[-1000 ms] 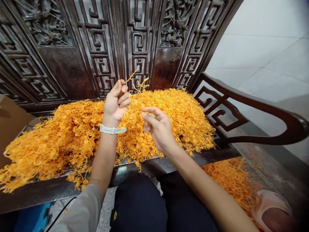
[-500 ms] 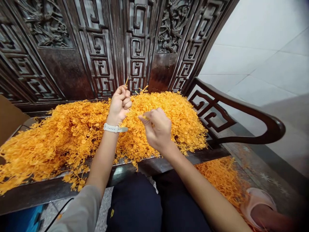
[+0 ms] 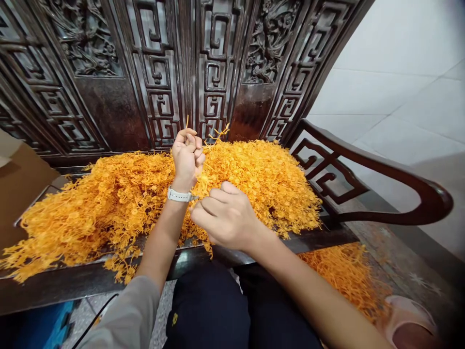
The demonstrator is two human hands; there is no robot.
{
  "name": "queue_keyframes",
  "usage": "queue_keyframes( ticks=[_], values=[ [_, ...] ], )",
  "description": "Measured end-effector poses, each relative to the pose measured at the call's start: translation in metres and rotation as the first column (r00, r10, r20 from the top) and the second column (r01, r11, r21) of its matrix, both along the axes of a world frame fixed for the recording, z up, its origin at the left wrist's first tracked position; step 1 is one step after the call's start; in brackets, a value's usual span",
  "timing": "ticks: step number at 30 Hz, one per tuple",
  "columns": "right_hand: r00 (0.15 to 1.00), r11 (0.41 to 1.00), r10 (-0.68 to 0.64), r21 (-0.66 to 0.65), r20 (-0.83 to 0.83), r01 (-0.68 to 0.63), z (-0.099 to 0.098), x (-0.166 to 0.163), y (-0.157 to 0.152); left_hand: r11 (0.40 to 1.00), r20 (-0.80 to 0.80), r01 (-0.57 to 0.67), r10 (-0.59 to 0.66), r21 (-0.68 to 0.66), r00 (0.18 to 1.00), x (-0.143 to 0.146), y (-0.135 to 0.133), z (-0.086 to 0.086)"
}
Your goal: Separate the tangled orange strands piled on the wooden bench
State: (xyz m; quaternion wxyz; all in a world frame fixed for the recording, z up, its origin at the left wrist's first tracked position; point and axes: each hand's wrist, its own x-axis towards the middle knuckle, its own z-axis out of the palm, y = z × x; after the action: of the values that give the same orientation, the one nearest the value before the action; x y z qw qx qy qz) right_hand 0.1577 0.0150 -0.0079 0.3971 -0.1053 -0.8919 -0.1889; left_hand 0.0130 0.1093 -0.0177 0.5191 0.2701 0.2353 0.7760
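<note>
Orange stem [image 3: 187, 121] stands nearly upright out of your left hand [image 3: 189, 154], thumb and forefinger apparently pinched on it, in front of the orange heap [image 3: 254, 179] on the dark bench [image 3: 80, 285]. Your right hand [image 3: 225, 215] is nearer you, fingers curled, knuckles to the camera; fingertips hidden, so cannot tell whether it grips anything. Judgement: hold the pinch light, since so thin a stem will probably bend or snap. Work clear of the heap, where loose ends look ready to tangle. Turn the right wrist so you can see your fingertips. Watch the forked sprig [image 3: 221, 134] just beside the left hand (held or loose, cannot tell); it may snag.
</note>
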Motion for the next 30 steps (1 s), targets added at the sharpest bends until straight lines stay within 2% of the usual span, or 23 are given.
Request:
queue_keyframes(
  ticks=[3, 6, 8, 10, 12, 13, 14, 16, 18, 20, 22, 25, 26, 28, 30],
  values=[
    [0.996, 0.993, 0.081, -0.084, 0.022, -0.079, 0.003, -0.005, -0.028, 0.995, 0.015, -0.085, 0.084, 0.054, 0.996, -0.006, 0.016, -0.013],
    [0.969, 0.954, 0.246, -0.171, -0.014, -0.245, 0.007, -0.020, -0.073, 0.970, 0.100, -0.243, 0.243, -0.012, 0.965, -0.033, 0.031, -0.022],
    [0.958, 0.943, 0.285, -0.171, -0.029, -0.286, 0.012, -0.027, -0.088, 0.960, 0.132, -0.281, 0.280, -0.010, 0.951, -0.055, 0.033, -0.019],
    [0.962, 0.945, 0.269, -0.179, -0.045, -0.273, 0.015, -0.025, -0.077, 0.950, 0.135, -0.305, 0.294, 0.066, 0.946, -0.072, 0.026, -0.012],
    [0.980, 0.954, 0.171, -0.232, -0.105, -0.191, 0.012, -0.012, -0.043, 0.948, 0.134, -0.306, 0.293, 0.089, 0.947, -0.080, 0.015, -0.002],
    [0.983, 0.948, 0.018, -0.309, -0.183, -0.075, 0.008, -0.002, -0.021, 0.956, 0.136, -0.287, 0.276, 0.066, 0.951, -0.081, 0.010, 0.003],
    [0.963, 0.921, -0.140, -0.387, -0.230, 0.042, 0.003, 0.009, 0.000, 0.966, 0.145, -0.257, 0.249, 0.036, 0.958, -0.080, 0.007, 0.007],
    [0.890, 0.819, -0.397, -0.524, -0.223, 0.234, -0.011, 0.029, 0.038, 0.988, 0.169, -0.157, 0.155, 0.002, 0.973, -0.076, 0.003, 0.012],
    [0.839, 0.742, -0.509, -0.593, -0.195, 0.313, -0.025, 0.045, 0.060, 0.997, 0.187, -0.068, 0.062, 0.022, 0.980, -0.068, 0.003, 0.014],
    [0.810, 0.734, -0.538, -0.602, -0.235, 0.313, -0.034, 0.051, 0.067, 0.998, 0.169, -0.004, -0.006, 0.063, 0.986, -0.056, 0.004, 0.013],
    [0.784, 0.769, -0.530, -0.573, -0.323, 0.284, -0.037, 0.049, 0.064, 0.994, 0.108, 0.043, -0.054, 0.103, 0.993, -0.041, 0.004, 0.011],
    [0.796, 0.801, -0.450, -0.577, -0.405, 0.159, -0.033, 0.038, 0.053, 0.981, -0.022, 0.071, -0.068, 0.180, 0.997, -0.015, 0.000, 0.006],
    [0.810, 0.785, -0.415, -0.614, -0.415, 0.088, -0.032, 0.033, 0.049, 0.975, -0.061, 0.066, -0.055, 0.212, 0.997, -0.007, -0.001, 0.004],
    [0.835, 0.705, -0.362, -0.708, -0.414, -0.046, -0.031, 0.027, 0.044, 0.960, -0.120, 0.053, -0.021, 0.275, 0.993, 0.007, -0.003, 0.001],
    [0.854, 0.626, -0.343, -0.773, -0.391, -0.103, -0.032, 0.023, 0.041, 0.945, -0.155, 0.051, 0.000, 0.323, 0.988, 0.018, -0.003, -0.003]
  ],
)
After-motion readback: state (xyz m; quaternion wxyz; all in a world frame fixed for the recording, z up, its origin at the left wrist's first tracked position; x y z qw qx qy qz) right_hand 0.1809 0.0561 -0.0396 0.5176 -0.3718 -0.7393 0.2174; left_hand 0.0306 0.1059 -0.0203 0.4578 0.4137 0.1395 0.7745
